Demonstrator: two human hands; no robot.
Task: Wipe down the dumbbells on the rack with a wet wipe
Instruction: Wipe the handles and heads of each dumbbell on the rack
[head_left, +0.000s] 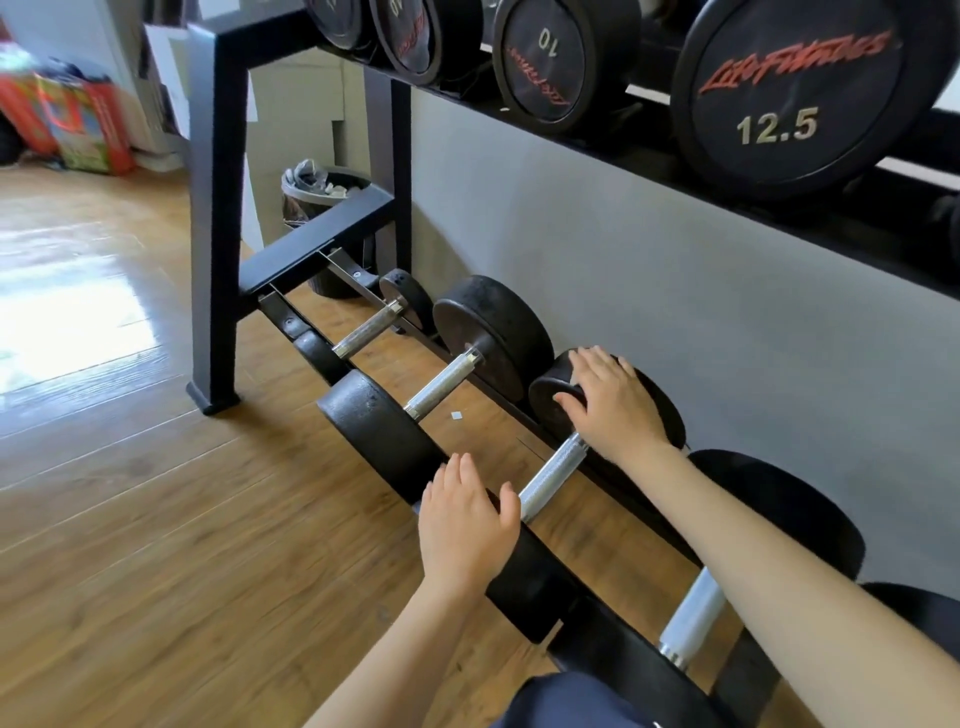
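Daylight glare on floor; left edge blurred.

The left hand lies fingers-straight on the near head of a dumbbell on the lower rail of the black rack, while the right hand lies on its far head. Beyond the left hand's fingertips sit two more dumbbells; above the right hand hangs a 12.5 dumbbell.

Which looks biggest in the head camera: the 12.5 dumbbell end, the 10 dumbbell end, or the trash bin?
Largest to smallest, as they look:
1. 12.5 dumbbell end
2. 10 dumbbell end
3. trash bin, partly hidden behind the rack leg
The 12.5 end is also nearest the camera, so true sizes stay unsure.
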